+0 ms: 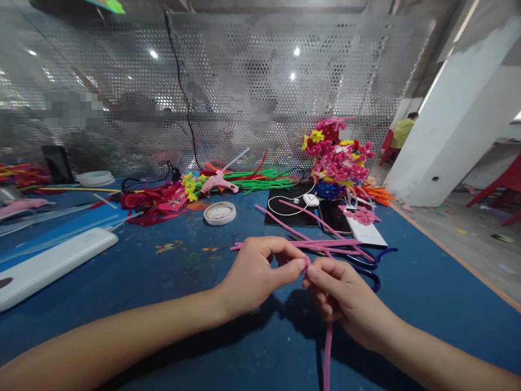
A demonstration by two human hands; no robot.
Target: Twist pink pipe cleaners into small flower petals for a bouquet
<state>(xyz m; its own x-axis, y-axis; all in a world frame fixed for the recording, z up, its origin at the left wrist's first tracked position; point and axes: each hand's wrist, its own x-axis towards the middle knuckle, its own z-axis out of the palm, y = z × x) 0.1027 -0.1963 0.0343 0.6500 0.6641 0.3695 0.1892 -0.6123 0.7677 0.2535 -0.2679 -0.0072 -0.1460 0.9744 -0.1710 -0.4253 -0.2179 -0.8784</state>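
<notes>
Between two hands (251, 274) one pink stem (307, 264) is pinched.

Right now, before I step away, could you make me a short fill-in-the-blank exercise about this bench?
The left hand and right hand pinch a fuzzy strip coloured ____.
The tabletop is mostly ____ in colour.
In the picture, the large flower bunch is to the ____ of the long white device.

Missing words: pink; blue; right.

Fuzzy, matt pipe cleaner (328, 355); smooth plastic glue gun (218, 183); shiny metal screen (240, 70).
</notes>
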